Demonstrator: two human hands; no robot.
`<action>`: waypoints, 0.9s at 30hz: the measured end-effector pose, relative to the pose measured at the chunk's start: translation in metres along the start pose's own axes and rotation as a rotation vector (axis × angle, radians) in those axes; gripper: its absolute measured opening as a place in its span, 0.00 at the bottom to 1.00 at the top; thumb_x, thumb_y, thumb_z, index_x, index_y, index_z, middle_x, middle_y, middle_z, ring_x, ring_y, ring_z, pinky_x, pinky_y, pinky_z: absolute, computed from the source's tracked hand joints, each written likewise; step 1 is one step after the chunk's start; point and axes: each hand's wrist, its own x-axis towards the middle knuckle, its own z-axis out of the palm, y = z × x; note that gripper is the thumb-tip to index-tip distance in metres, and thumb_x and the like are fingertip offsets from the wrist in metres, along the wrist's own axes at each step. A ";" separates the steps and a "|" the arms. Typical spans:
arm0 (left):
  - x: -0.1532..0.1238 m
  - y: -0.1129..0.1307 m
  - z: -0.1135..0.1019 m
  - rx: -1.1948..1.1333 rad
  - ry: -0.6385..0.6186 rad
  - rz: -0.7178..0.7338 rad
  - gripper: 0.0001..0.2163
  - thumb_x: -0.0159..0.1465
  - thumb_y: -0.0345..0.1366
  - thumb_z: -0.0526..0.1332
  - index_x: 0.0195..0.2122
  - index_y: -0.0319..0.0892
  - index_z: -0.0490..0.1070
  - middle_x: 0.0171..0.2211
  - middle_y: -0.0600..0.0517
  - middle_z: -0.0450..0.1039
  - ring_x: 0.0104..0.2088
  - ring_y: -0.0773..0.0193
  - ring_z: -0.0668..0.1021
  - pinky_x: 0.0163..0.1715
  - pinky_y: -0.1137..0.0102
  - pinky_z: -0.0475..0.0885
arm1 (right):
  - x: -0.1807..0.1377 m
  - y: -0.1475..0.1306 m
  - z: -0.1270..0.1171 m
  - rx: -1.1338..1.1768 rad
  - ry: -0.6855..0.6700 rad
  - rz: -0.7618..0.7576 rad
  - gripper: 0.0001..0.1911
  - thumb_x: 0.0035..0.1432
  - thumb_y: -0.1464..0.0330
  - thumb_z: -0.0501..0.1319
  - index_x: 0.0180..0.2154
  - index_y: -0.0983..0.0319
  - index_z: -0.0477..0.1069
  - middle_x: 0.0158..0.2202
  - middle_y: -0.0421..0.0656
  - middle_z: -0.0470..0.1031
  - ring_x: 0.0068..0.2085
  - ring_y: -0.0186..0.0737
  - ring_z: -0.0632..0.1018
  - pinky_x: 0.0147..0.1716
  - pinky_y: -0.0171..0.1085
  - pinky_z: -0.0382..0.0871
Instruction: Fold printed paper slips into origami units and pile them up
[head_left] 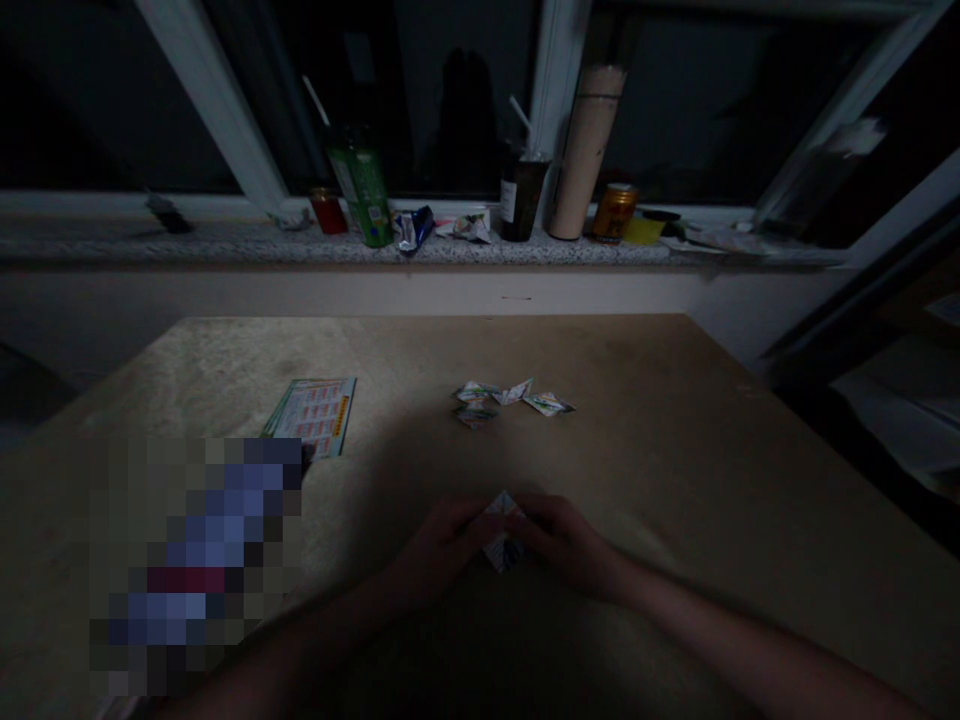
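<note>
A small folded piece of printed paper [502,530] lies on the wooden table [675,450] near its front edge. My left hand [444,545] pinches its left side and my right hand [566,545] pinches its right side; both have their fingers closed on it. Farther back on the table lie several small folded paper pieces [510,400] in a loose cluster. The light is very dim.
A printed leaflet [315,415] lies at the left of the table, next to a blurred-out patch [195,560]. On the windowsill [150,240] behind stand a green bottle [361,190], a red jar [328,210], a dark cup with a straw [523,190], a tall beige flask [589,155] and an orange can [615,212].
</note>
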 end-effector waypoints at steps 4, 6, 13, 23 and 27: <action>-0.001 0.001 -0.001 -0.004 0.002 -0.041 0.18 0.64 0.45 0.49 0.27 0.38 0.70 0.22 0.54 0.66 0.24 0.67 0.67 0.25 0.75 0.61 | -0.001 0.002 -0.001 0.035 0.028 0.013 0.21 0.58 0.54 0.52 0.29 0.65 0.70 0.25 0.40 0.67 0.26 0.32 0.66 0.26 0.31 0.61; -0.001 0.000 -0.002 -0.004 -0.021 -0.055 0.19 0.64 0.45 0.48 0.24 0.38 0.67 0.18 0.56 0.61 0.21 0.69 0.64 0.21 0.76 0.58 | -0.001 0.002 -0.001 0.049 0.050 0.016 0.21 0.58 0.54 0.53 0.29 0.64 0.70 0.25 0.40 0.67 0.26 0.32 0.66 0.26 0.31 0.61; 0.002 -0.002 -0.003 0.086 -0.006 0.036 0.17 0.64 0.42 0.49 0.22 0.39 0.65 0.20 0.57 0.59 0.24 0.68 0.65 0.26 0.75 0.59 | 0.001 0.007 -0.001 0.081 0.020 0.021 0.19 0.56 0.54 0.55 0.28 0.64 0.68 0.24 0.39 0.66 0.25 0.31 0.65 0.26 0.31 0.60; 0.001 0.001 -0.003 -0.091 0.059 -0.079 0.14 0.61 0.43 0.51 0.23 0.40 0.61 0.21 0.58 0.58 0.24 0.68 0.63 0.25 0.75 0.58 | -0.001 0.007 0.000 0.131 0.045 0.134 0.21 0.54 0.52 0.56 0.26 0.64 0.65 0.21 0.36 0.60 0.22 0.29 0.60 0.21 0.30 0.55; 0.001 0.000 -0.005 -0.045 0.035 -0.070 0.13 0.61 0.43 0.50 0.25 0.40 0.62 0.24 0.57 0.60 0.27 0.66 0.65 0.28 0.74 0.60 | 0.002 0.007 0.000 0.155 0.026 0.137 0.22 0.53 0.51 0.57 0.26 0.65 0.66 0.22 0.37 0.61 0.23 0.29 0.60 0.22 0.30 0.55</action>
